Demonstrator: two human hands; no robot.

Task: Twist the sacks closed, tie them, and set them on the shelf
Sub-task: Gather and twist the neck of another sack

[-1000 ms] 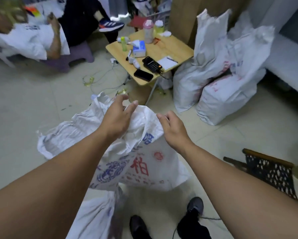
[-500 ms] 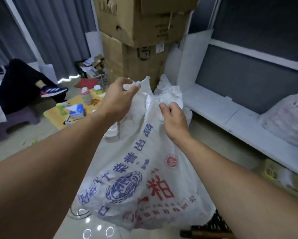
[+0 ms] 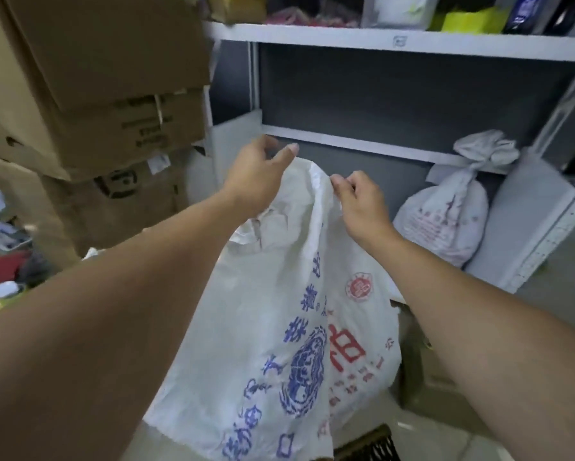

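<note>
**Open sack held up before the shelf, neck not yet twisted**

Nearest, hanging straight below both hands: white woven plastic sack with blue and red print (image 3: pixel 279 327). Mouth up, long axis close to vertical, bottom trailing toward the floor. Loose and untwisted at the top, with no tie to be seen.

Pinched at an upright fold of the rim by the right hand (image 3: pixel 362 207), thumb against curled fingers, back of the hand toward the camera, wrist lower than the knuckles.

Just beside it and a little higher, the left hand (image 3: pixel 256 181): fingers curled, thumb stuck out above the rim, palm over slack cloth. Hard to tell whether anything is actually gripped there.

Both hands at the mouth, close together, the right one on the standing fold. Likely anchor for the twist, with the gathering left to the other hand.

Beyond the hands, white metal shelving unit (image 3: pixel 362 146), straight ahead. Farther right in its lower bay, a white printed sack knotted at the neck (image 3: pixel 445 214), upright. Off to the left, stacked brown cardboard boxes (image 3: pixel 113 111).

Judged early in the job: twisting and tying to come before any lift onto the shelf.
</note>
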